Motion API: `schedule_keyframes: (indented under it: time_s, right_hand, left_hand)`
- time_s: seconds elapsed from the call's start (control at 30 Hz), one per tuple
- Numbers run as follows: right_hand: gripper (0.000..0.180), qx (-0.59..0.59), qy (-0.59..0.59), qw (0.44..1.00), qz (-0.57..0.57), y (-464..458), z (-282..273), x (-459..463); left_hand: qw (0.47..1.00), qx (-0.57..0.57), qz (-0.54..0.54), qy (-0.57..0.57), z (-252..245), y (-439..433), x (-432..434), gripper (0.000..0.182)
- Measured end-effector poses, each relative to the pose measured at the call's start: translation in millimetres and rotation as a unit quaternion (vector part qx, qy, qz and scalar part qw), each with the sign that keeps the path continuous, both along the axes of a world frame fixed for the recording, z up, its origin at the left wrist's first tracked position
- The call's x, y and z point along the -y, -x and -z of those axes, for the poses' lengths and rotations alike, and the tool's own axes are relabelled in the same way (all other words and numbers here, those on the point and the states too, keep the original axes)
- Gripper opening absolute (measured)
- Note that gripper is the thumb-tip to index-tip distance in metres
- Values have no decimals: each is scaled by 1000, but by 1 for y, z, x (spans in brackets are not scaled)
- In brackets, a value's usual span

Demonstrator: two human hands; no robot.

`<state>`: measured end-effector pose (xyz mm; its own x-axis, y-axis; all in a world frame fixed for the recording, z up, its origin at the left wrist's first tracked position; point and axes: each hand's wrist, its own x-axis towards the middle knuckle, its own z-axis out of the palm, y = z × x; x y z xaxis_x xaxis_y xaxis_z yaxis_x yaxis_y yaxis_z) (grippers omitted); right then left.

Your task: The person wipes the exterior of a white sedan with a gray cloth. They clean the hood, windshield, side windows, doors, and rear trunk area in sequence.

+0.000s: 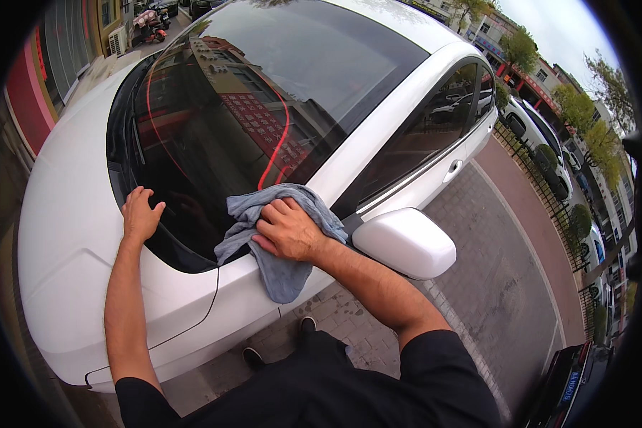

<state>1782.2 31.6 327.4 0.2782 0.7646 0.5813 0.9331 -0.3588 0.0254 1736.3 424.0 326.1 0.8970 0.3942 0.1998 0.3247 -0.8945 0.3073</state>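
Observation:
My right hand (289, 230) grips a grey-blue cloth (286, 275), pressed on the lower corner of the windshield (203, 128) of a white car, near the base of the roof pillar. Part of the cloth hangs over the white fender. My left hand (140, 213) holds nothing; its fingers are apart and rest by the black cowl at the rear edge of the white hood (75, 214). A red curved line shows on the windshield glass, among reflections of buildings and a red sign.
The white side mirror (405, 243) juts out just right of the cloth. A dark car (559, 385) stands behind me at the lower right. Beyond the paved ground run a black metal fence (545, 198) and parked cars. A building wall is at the left.

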Motion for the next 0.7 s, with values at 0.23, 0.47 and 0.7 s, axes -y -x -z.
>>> schedule_keyframes:
  time_s: [0.23, 0.47, 0.7]
  right_hand:
    - [30, 114, -80, 947, 289, -269, -209, 201]
    - [79, -31, -12, 744, 667, -428, -296, 232]
    - [101, 15, 107, 842, 529, -281, -199, 72]
  left_hand:
    - [983, -75, -158, -63, 29, -32, -53, 56]
    - [979, -87, -161, -84, 50, -27, -64, 47]
    - [981, -123, -119, -88, 15, -75, -112, 44]
